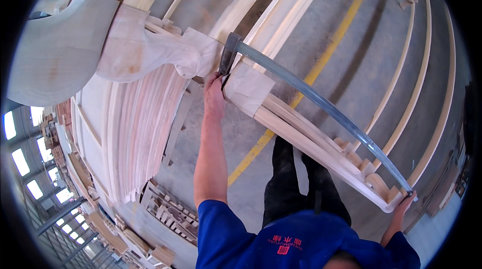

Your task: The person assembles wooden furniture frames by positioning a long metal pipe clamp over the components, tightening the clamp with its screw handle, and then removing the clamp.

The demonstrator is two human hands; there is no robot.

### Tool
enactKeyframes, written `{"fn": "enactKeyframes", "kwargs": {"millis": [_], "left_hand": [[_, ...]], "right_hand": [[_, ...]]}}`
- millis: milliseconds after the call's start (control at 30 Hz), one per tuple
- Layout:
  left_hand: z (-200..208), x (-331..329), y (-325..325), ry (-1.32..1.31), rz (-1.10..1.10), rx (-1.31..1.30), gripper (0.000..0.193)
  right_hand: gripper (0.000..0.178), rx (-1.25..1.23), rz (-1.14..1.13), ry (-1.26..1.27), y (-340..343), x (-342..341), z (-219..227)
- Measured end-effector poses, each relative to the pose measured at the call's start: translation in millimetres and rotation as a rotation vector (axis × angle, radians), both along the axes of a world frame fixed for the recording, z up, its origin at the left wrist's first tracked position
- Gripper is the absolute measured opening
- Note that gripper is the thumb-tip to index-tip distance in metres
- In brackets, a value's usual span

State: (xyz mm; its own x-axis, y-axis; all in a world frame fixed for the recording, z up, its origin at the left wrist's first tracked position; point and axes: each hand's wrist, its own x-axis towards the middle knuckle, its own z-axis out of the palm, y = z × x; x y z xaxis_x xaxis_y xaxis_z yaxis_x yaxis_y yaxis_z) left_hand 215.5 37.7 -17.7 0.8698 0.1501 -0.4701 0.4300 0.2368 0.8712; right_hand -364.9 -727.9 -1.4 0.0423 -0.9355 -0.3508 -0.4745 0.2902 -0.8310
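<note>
A long grey metal bar clamp [311,95] slants over the end of a pale wooden frame [288,127]. Its dark jaw [228,55] stands by a square pale wooden block [249,88] at the frame's corner. My left hand [215,97] is closed at the lower part of that jaw, the fingers partly hidden behind it. At the far right end of the bar, my right hand [404,204] grips the clamp's tip, next to the frame's other corner. Several small wooden blocks [369,168] line the inside of the end rail.
Curved, shaped wooden pieces [60,48] stand at upper left, above a stack of long boards [138,128]. Long slats [422,83] run away from me at right. A yellow line [331,48] crosses the grey floor. A slatted pallet [168,213] lies at lower left.
</note>
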Motion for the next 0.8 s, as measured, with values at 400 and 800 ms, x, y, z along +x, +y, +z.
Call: {"fn": "enactKeyframes", "kwargs": {"millis": [400,800], "left_hand": [[23,6,-5,0.098,-0.123,0.358,0.035],[15,16,14,0.145,-0.067,-0.089,0.028]], "right_hand": [[0.083,0.015,-0.041,0.001,12,9,8],[0.093,0.163,-0.048,0.074,12,15,17]]}}
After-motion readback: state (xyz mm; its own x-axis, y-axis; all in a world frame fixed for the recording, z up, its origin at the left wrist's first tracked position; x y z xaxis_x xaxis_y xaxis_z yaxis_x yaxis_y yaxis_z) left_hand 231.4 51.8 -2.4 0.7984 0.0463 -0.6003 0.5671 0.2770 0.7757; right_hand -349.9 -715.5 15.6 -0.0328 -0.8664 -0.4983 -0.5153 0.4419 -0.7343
